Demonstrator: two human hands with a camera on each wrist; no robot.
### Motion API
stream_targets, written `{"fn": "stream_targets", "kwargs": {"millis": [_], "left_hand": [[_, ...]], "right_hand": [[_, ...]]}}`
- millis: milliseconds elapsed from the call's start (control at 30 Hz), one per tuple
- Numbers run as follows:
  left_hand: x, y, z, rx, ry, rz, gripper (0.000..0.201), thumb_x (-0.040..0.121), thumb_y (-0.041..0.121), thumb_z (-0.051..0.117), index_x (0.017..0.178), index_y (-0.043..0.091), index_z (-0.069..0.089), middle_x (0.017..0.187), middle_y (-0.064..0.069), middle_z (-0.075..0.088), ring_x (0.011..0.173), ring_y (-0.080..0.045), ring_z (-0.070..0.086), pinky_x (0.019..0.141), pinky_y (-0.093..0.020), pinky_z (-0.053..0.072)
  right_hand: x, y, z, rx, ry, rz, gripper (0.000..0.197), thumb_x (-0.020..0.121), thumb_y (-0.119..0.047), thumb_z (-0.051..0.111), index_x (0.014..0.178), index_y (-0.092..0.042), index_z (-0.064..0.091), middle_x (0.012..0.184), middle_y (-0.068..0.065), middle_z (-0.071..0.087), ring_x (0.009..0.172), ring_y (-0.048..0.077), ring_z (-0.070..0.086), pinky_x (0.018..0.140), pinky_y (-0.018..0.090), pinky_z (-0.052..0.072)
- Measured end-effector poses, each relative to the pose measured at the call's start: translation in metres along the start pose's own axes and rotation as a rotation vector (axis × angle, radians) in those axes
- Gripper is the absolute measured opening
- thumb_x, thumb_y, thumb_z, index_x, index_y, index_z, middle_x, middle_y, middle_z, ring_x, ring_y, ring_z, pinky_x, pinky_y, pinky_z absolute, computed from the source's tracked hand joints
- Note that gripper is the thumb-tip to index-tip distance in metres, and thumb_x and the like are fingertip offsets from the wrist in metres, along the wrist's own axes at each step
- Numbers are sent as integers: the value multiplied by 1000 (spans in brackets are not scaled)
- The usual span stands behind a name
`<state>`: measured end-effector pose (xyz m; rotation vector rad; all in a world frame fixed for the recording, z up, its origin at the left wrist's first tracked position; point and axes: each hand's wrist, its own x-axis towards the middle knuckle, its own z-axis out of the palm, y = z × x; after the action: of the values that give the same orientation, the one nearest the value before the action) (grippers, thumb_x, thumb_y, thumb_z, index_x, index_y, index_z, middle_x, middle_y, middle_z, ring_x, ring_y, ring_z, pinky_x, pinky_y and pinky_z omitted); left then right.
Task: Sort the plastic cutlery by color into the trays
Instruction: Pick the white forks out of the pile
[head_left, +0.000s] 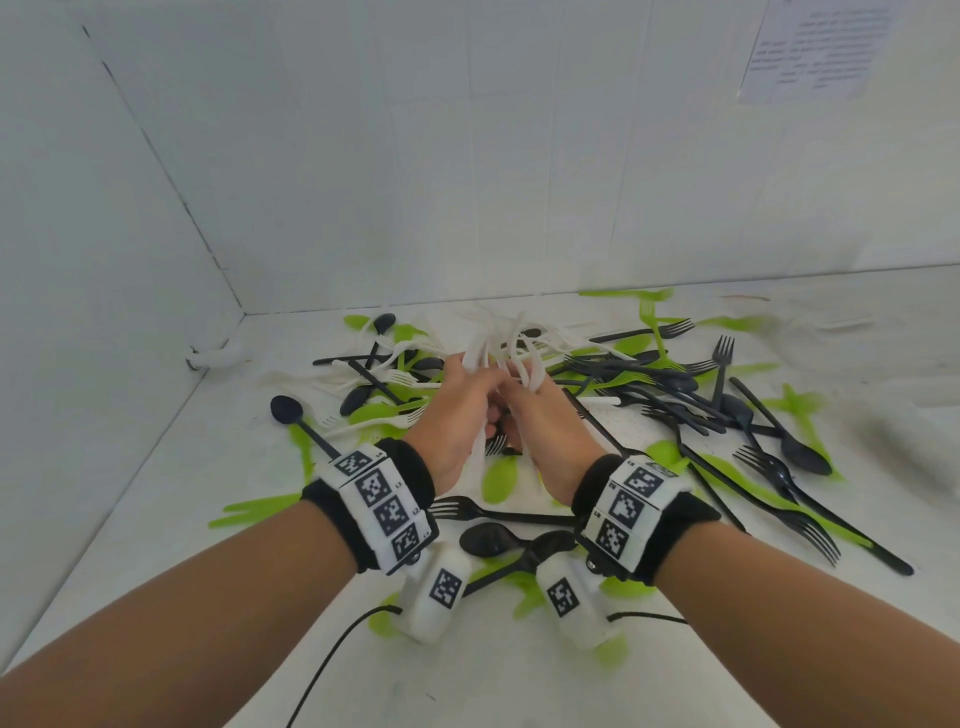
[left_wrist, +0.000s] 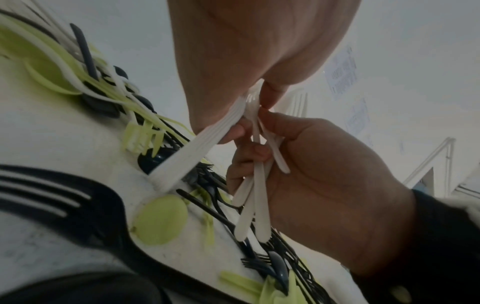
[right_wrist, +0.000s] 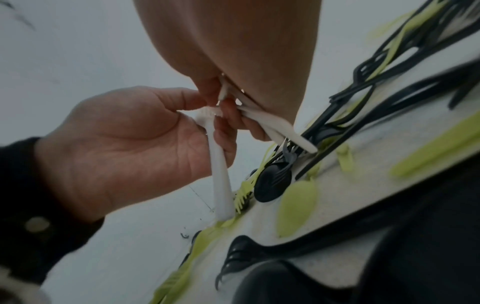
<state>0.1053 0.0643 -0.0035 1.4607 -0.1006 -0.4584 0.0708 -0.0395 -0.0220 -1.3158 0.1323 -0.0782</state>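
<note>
While both my hands meet above the heap, my left hand (head_left: 457, 410) grips a stack of white cutlery (left_wrist: 182, 152) and my right hand (head_left: 540, 415) clutches a fan of white pieces (left_wrist: 255, 197). Green cutlery (head_left: 498, 478) and black cutlery (head_left: 810, 525) lie mixed across the white table (head_left: 156, 519). No trays are in view, so I judge nearly all the sorting remains.
</note>
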Motion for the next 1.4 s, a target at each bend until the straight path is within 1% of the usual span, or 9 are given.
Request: {"fn": "stream_targets", "kwargs": {"millis": [233,400,600,767,867,967,1167,1267,1400], "left_hand": [[7,-4,-4,-21,140,52,23,99,7,39,122,6,45,93,-14,62,72,-26,56,64,-37,48],[19,3,-20,-164,220,16,26,102,9,39,127,9,43,96,-12,57,80,-25,66,90,-51,56],[17,0,-12,-169,105,54,36,91,25,56,123,10,46,101,-14,61,93,-27,66,82,-46,57],[19,-1,-21,-95,86,33,32,90,16,55,118,2,47,101,-20,63,88,-28,69,68,-37,57],[17,3,-27,-125,163,-9,37,102,11,48,136,-1,41,115,-26,66,101,-35,73,89,-56,58],[19,3,-30,-107,174,-7,29,104,8,46,133,5,40,105,-16,64,94,-28,69,97,-57,52],[15,0,-16,-48,116,50,25,105,17,49,129,13,45,122,-15,68,112,-26,70,96,-50,56],[17,-1,-14,-59,131,73,34,101,29,53,132,17,46,127,-10,65,117,-23,66,103,-50,52],[17,-2,-19,-76,111,56,30,103,28,53,129,14,48,124,-15,65,115,-26,67,100,-52,54]], "right_hand": [[1,6,-5,-52,60,37,23,108,-14,46,116,-6,66,82,7,62,76,23,55,61,24,46],[-2,3,-22,-202,176,35,18,106,-13,46,99,-16,63,73,-1,54,56,8,46,56,20,41],[-4,14,-3,-582,-61,-148,40,103,-22,44,135,-40,60,120,-17,68,113,7,62,99,32,49],[-2,10,-4,-418,-140,-72,34,107,-16,45,112,-37,71,102,-10,70,93,5,63,88,28,48],[0,0,-8,-179,33,-25,23,108,-25,45,120,-27,65,92,-6,69,74,3,65,67,21,52],[4,-4,-15,-166,167,107,30,103,-45,47,125,-27,38,83,-3,47,59,10,45,51,27,38],[0,-10,-1,-288,28,-16,19,104,-22,39,115,-23,55,81,-8,58,61,2,57,58,19,44],[3,-1,2,-428,37,-102,24,102,-28,41,112,-34,62,102,-7,69,95,14,66,87,39,54],[3,1,0,-502,-28,-69,26,102,-28,41,101,-32,67,83,-14,66,80,11,60,81,39,50]]}}
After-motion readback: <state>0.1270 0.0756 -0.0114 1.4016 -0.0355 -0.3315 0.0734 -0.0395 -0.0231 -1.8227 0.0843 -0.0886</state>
